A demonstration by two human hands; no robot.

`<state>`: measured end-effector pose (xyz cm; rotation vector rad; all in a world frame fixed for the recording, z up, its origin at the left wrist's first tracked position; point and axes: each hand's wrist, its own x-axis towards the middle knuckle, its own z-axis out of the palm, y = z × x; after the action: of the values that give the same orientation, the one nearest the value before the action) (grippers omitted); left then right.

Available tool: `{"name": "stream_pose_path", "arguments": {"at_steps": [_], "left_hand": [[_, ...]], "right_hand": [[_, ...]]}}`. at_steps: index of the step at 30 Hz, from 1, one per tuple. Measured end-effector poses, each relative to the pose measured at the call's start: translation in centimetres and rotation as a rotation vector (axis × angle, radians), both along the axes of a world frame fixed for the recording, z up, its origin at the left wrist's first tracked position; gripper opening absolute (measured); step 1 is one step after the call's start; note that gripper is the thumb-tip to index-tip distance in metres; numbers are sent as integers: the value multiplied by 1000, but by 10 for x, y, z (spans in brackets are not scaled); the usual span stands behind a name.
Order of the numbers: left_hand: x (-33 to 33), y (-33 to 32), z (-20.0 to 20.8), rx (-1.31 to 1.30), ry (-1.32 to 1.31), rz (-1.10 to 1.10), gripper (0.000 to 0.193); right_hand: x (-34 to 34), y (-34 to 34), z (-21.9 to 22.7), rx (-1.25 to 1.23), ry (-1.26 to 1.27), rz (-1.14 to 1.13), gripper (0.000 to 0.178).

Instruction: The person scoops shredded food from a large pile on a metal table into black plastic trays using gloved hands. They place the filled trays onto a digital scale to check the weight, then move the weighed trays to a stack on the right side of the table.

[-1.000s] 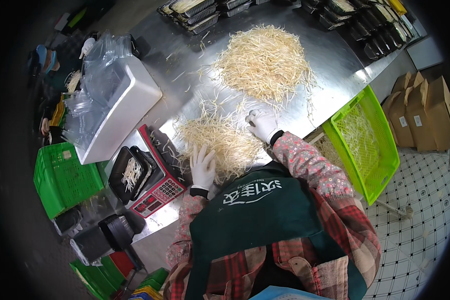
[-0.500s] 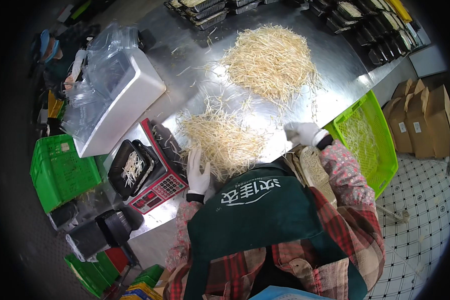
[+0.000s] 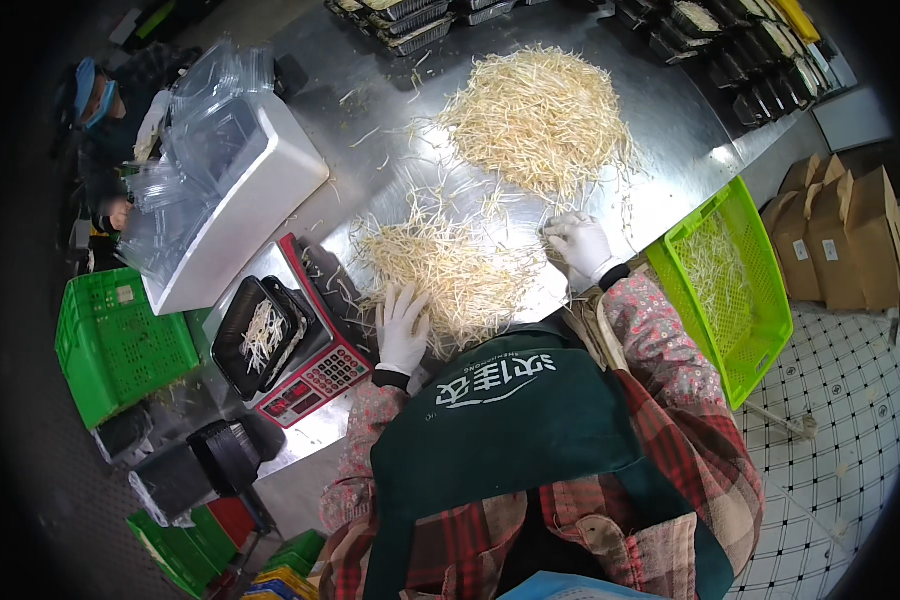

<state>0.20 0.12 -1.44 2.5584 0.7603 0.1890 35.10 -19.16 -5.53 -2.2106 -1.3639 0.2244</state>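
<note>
- left hand: spread on near sprouts, on table;
- right hand: half-curled near far pile; cannot tell if holding;
- tray on scale: some sprouts;
- lime basket: scattered sprouts;
- white box: clear plastic

Food-packing workroom: steel table, digital scale, sprout heaps, stacked trays.

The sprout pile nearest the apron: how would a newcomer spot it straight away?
Start from the big steel table, mid-view. On its near side, just beyond the dark green apron, lies the nearer sprout pile. Unlike the rounder, farther pile, it has the white-gloved left hand at its edge.
</note>
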Motion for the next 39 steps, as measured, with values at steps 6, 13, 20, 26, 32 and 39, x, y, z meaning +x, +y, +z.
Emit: {"name": "stream_pose_path", "arguments": {"at_steps": [6, 13, 20, 26, 32, 39], "left_hand": [[10, -8, 2, -8, -132, 18, 31], [9, -8, 13, -50, -226, 57, 30], [3, -7, 11, -128, -259, 83, 32], [-19, -11, 21, -187, -312, 182, 41], [-41, -22, 13, -251, -240, 195, 63], [-53, -26, 14, -123, -41, 72, 85]], "right_hand": [[-68, 84, 13, 4, 19, 78, 16], [-67, 110, -5, -249, 2, 116, 17], [-67, 107, 3, -162, 41, 144, 16], [-6, 10, 57, 104, 761, 78, 12], [43, -131, 71, -911, 80, 62, 29], [-42, -37, 70, -332, 348, -90, 67]]}}
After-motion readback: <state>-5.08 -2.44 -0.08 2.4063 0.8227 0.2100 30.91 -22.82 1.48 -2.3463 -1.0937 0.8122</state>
